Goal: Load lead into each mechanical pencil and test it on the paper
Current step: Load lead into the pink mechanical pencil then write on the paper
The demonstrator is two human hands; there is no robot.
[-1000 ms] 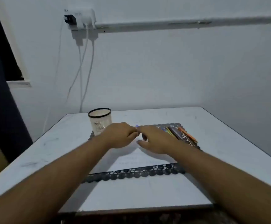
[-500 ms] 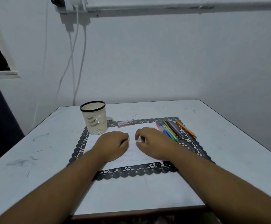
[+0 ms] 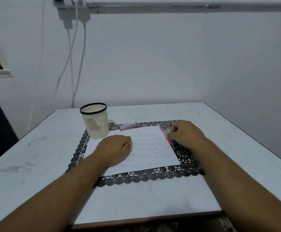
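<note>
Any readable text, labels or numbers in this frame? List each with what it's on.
Nothing can be read for certain.
Lead box: white print on its red and blue faces, too blurred to read.
Paper: rows of faint pencil marks, too small to tell letters or digits.
Pencils under the right hand: no legible print.
Mesh cup: no label shows.

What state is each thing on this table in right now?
Left hand: curled, resting on paper.
Right hand: over the pencils, grip unclear.
Pencils: lying grouped.
Paper: flat, written on.
Lead case: lying flat.
Mesh cup: upright.
</note>
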